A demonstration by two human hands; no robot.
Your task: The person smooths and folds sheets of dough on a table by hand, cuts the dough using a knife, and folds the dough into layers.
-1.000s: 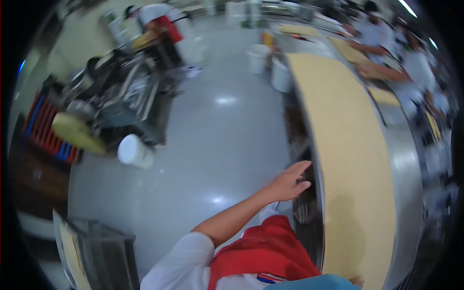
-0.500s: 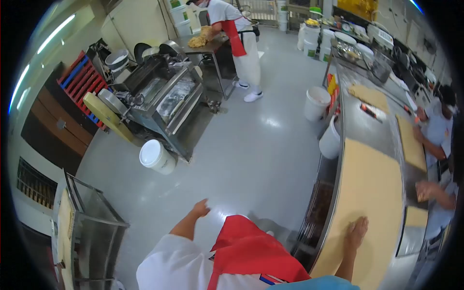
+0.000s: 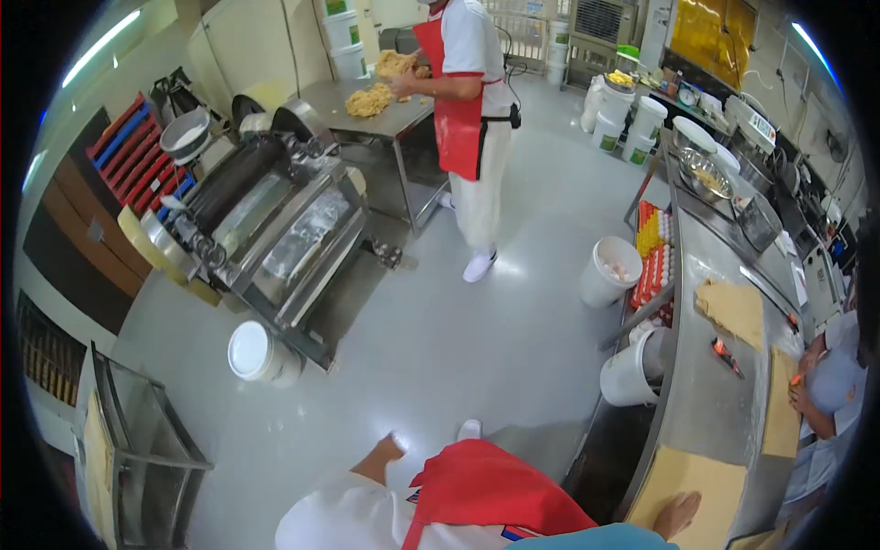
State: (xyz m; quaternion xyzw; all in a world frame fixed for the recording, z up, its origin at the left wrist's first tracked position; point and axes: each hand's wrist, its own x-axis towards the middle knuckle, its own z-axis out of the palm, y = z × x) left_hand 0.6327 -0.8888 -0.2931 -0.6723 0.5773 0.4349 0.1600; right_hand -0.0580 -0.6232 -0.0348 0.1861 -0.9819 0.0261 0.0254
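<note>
My right hand (image 3: 676,516) lies flat with its fingers stretched out on a pale sheet of dough (image 3: 692,477) at the near end of the steel table (image 3: 683,408). Away from the table, my left hand (image 3: 389,447) hangs over the floor beside my red apron (image 3: 500,490). Its fingers look small and loosely apart, and I see nothing held in it. Farther up the table lie a smaller dough piece (image 3: 733,312) and an orange-handled tool (image 3: 727,357).
A co-worker in a red apron (image 3: 456,119) handles crumbly dough (image 3: 369,101) at another steel table. A roller machine (image 3: 275,220), a lidded bucket (image 3: 261,353) and a metal rack (image 3: 156,412) stand left. White buckets (image 3: 611,270) line my table; another person (image 3: 839,367) works across it.
My view has shifted forward, so the table's far part looks nearer and less of the dough sheet shows. The co-worker ahead has straightened up and lifted a lump of dough.
</note>
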